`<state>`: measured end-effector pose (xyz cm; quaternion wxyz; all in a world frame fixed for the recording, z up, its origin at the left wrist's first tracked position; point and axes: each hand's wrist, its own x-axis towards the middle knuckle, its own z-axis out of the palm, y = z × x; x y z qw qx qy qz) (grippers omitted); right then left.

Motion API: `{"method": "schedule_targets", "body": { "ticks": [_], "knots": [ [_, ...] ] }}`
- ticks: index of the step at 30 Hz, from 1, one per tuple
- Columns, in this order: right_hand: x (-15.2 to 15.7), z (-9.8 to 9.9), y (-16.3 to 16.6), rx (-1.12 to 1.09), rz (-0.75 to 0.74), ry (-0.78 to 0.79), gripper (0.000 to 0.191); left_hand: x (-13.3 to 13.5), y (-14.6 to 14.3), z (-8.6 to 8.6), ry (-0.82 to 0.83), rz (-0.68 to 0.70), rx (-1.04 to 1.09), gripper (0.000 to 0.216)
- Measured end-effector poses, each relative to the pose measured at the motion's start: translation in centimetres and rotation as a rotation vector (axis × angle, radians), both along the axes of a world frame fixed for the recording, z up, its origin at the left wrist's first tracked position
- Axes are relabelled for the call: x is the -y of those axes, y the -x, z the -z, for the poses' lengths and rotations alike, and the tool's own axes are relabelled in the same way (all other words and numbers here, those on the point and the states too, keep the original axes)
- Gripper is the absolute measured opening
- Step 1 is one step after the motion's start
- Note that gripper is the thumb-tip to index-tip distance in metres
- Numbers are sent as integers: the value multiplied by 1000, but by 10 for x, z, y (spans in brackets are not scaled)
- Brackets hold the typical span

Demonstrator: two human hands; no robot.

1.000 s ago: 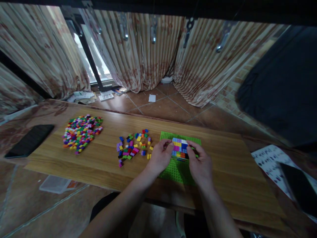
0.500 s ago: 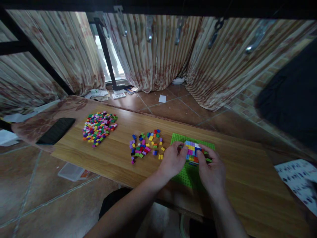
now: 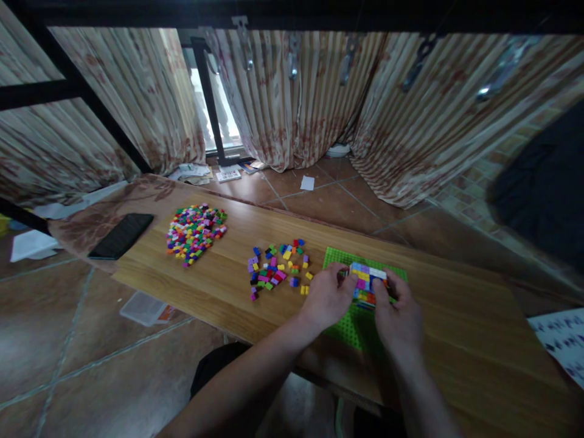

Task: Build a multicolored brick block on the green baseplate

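A block of stacked multicoloured bricks (image 3: pixel 368 281) stands on a green baseplate (image 3: pixel 349 325) on the wooden table (image 3: pixel 228 292). My left hand (image 3: pixel 326 296) grips the block's left side with curled fingers. My right hand (image 3: pixel 398 312) holds its right side, fingers closed over the edge. A small scatter of loose coloured bricks (image 3: pixel 278 271) lies just left of the baseplate. A bigger heap of bricks (image 3: pixel 195 225) sits farther left.
A black phone (image 3: pixel 121 235) lies at the table's left end. A printed sheet (image 3: pixel 563 340) is at the right edge. Striped curtains (image 3: pixel 292 97) hang behind, with papers (image 3: pixel 228 174) and a clear plastic lid (image 3: pixel 143 308) on the tiled floor.
The view has swung left, so everything sits farther right in the frame. Both hands stay on the brick block, with the right hand's fingers closing more over its right edge.
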<state>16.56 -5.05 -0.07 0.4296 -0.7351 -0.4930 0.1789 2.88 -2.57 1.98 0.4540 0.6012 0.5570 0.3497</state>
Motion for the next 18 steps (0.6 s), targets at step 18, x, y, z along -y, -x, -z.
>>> {"method": "schedule_targets", "body": {
  "ticks": [18],
  "knots": [
    [0,3,-1,-55,-19,20,56,-48,94,-15,-173,-247,-495,28]
  ]
}}
